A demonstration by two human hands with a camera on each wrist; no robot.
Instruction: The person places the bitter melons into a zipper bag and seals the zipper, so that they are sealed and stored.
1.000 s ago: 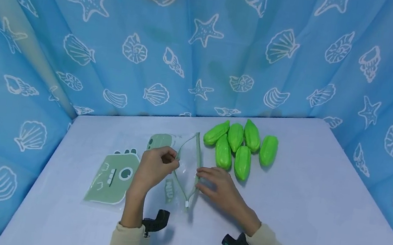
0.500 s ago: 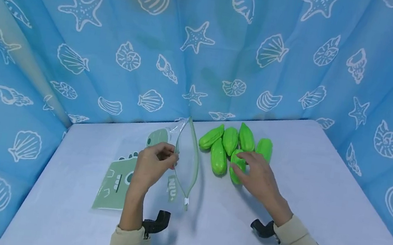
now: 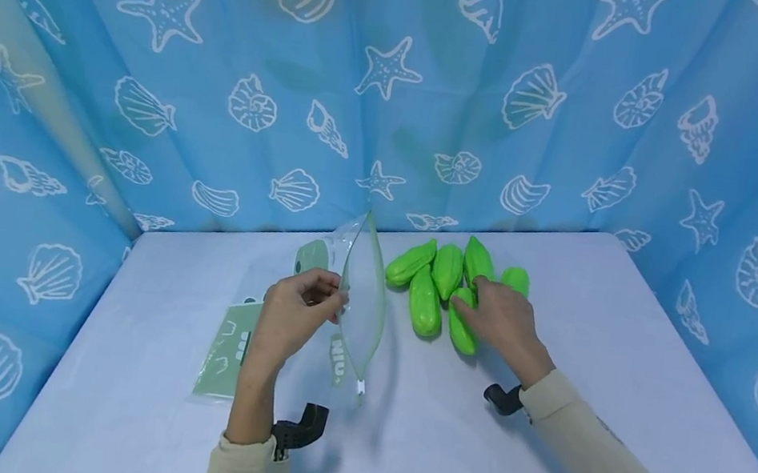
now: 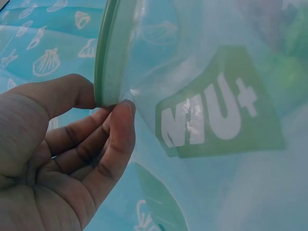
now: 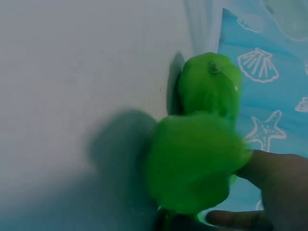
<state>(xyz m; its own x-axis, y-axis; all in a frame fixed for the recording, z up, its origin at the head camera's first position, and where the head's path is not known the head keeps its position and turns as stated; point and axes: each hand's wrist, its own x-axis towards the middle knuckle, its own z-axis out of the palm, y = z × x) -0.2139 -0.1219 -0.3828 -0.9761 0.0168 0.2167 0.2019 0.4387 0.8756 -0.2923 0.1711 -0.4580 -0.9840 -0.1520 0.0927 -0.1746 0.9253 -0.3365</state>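
A clear zip pouch [image 3: 361, 299] with green trim and a green dinosaur print lies left of centre on the pale table [image 3: 538, 453], its mouth raised and gaping. My left hand [image 3: 338, 303] pinches the mouth's near edge between thumb and fingers. The left wrist view shows that pinch [image 4: 113, 103] on the green rim, with the pouch's [image 4: 211, 120] "NIU+" label beside it. Several green fruits [image 3: 424, 303] lie in a cluster right of the pouch. My right hand [image 3: 479, 303] lies over the cluster and grips one green fruit [image 5: 192, 159]; another fruit [image 5: 209, 82] lies behind it.
A blue curtain [image 3: 231, 46] printed with shells and starfish walls the table on the left, back and right. Black wrist mounts [image 3: 297, 427] sit at both sleeves. Bare table surface stretches along the front and to the right of the fruits.
My right hand left the pouch's mouth and moved right onto the green fruits, closing on one. My left hand raised the pouch's edge, and the mouth stands higher.
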